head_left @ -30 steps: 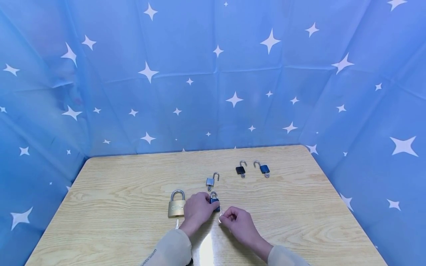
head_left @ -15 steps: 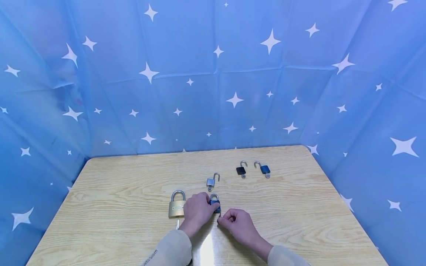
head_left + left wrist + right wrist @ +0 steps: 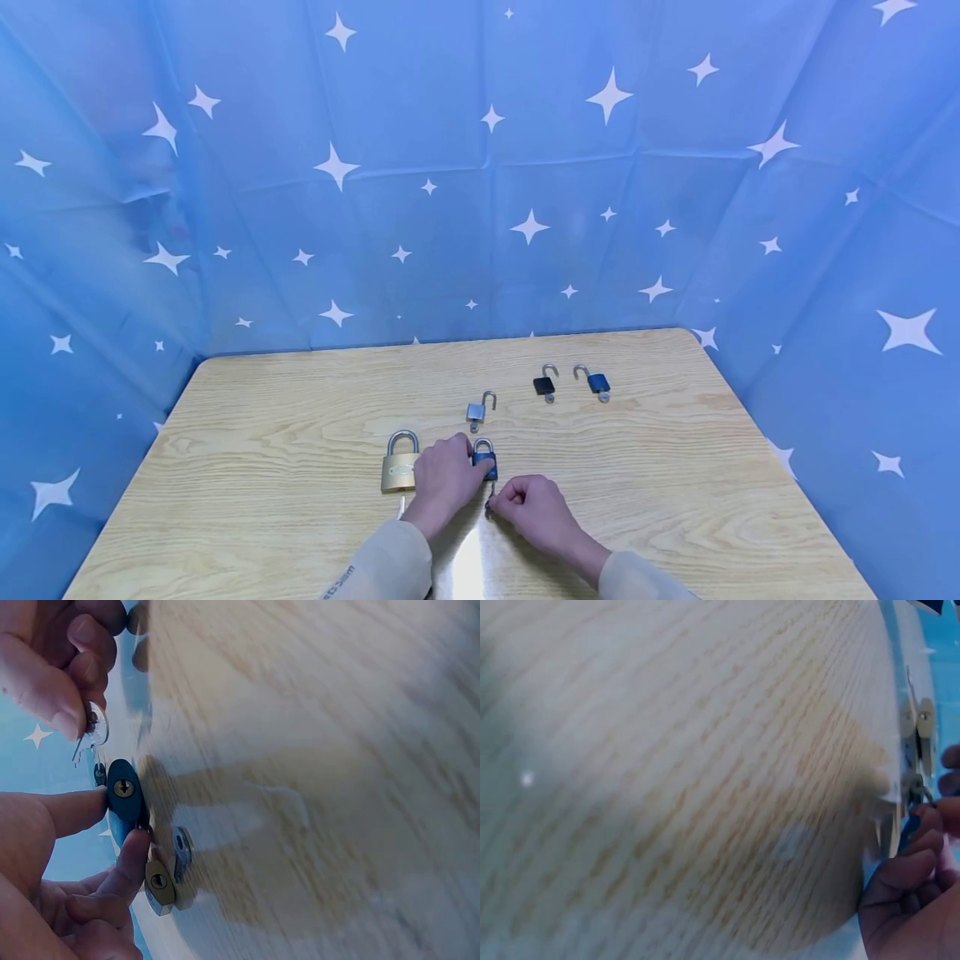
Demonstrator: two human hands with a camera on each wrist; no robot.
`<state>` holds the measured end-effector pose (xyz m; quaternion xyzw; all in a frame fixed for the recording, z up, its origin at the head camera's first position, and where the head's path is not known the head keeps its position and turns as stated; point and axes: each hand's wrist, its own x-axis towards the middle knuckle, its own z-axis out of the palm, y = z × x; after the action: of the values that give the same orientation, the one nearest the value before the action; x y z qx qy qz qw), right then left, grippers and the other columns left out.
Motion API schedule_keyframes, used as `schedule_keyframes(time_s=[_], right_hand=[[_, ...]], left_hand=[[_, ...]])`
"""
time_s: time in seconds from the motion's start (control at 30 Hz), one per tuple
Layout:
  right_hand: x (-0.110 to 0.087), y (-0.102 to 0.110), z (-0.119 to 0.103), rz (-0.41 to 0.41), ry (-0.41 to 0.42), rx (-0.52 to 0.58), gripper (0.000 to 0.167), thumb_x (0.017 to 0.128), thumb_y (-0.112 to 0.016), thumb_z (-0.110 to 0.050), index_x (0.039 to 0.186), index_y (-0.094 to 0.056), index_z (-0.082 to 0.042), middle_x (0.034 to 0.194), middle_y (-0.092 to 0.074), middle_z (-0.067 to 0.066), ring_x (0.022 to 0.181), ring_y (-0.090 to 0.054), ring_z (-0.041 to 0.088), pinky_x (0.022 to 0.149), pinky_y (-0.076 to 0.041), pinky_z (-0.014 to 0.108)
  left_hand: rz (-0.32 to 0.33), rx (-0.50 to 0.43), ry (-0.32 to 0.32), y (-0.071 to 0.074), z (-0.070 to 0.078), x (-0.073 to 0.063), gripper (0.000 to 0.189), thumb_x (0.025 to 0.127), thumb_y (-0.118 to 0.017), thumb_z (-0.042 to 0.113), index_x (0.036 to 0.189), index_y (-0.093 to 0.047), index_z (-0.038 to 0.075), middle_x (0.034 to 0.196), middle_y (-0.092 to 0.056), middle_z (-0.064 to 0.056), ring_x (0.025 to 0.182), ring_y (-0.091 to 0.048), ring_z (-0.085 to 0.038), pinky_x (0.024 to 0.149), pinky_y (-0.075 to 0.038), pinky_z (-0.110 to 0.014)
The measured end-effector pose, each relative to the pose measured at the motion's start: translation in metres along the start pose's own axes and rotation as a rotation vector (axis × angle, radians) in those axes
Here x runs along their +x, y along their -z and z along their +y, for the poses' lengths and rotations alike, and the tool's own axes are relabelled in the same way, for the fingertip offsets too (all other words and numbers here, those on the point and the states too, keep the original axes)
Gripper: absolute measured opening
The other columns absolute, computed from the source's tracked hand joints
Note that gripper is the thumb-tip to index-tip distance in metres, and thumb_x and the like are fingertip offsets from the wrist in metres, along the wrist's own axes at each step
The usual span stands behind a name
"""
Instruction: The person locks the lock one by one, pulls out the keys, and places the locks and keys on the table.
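A small blue padlock with a steel shackle and a brass keyhole is at the near middle of the table, its shackle pointing away from the person and looking closed. The left hand grips its body, thumb on one side and a finger on the other. The right hand pinches a small silver key with a ring between thumb and forefinger. The key is just short of the padlock's base; in the left wrist view a gap shows between it and the keyhole.

Just left of the left hand is a large brass-coloured padlock with a thick steel shackle, closed, its side partly hidden by that hand. Near its base lies a loose silver key.

Beyond the hands is a small silver padlock. Farther back, to the right, are a small black padlock and a second blue padlock. All three have their shackles swung open and a key at the base.

Everything sits on a pale wood-grain table, a bright glare near its front edge. Pale sleeves cover the forearms; the left bears dark lettering. Behind hangs a blue cloth with white four-pointed stars.
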<state>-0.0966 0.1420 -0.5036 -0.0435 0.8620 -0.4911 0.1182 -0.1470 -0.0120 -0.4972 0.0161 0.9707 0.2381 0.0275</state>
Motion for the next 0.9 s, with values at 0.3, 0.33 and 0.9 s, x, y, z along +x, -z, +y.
schedule_keyframes(time_s=[0.3,0.33,0.9], right_hand=[[0.003,-0.003,-0.006,-0.027,-0.009,-0.055,0.019,0.084,-0.071,-0.024,0.070,-0.069,-0.011,0.059,-0.057,-0.010,0.056,-0.048,0.004,0.054,-0.038,0.021],[0.003,-0.003,-0.006,-0.032,-0.003,-0.067,0.020,0.084,-0.071,-0.024,0.069,-0.068,-0.011,0.059,-0.057,-0.010,0.056,-0.048,0.005,0.054,-0.038,0.021],[0.012,-0.007,-0.007,-0.001,0.012,-0.254,0.021,0.080,-0.074,-0.025,0.064,-0.063,-0.017,0.065,-0.058,-0.011,0.060,-0.049,0.005,0.054,-0.039,0.023]], left_hand=[[0.019,-0.110,0.001,0.016,-0.004,0.003,0.031,0.089,-0.063,0.045,0.097,-0.068,0.016,0.057,-0.057,0.004,0.053,-0.050,-0.013,0.049,-0.037,-0.030],[0.019,-0.131,0.002,0.019,-0.005,0.003,0.030,0.090,-0.063,0.043,0.098,-0.069,0.016,0.055,-0.056,0.005,0.052,-0.049,-0.013,0.048,-0.037,-0.030],[0.031,-0.187,0.046,0.039,-0.022,0.001,0.020,0.093,-0.059,0.037,0.099,-0.069,0.020,0.068,-0.064,0.009,0.058,-0.053,-0.010,0.051,-0.039,-0.029]])
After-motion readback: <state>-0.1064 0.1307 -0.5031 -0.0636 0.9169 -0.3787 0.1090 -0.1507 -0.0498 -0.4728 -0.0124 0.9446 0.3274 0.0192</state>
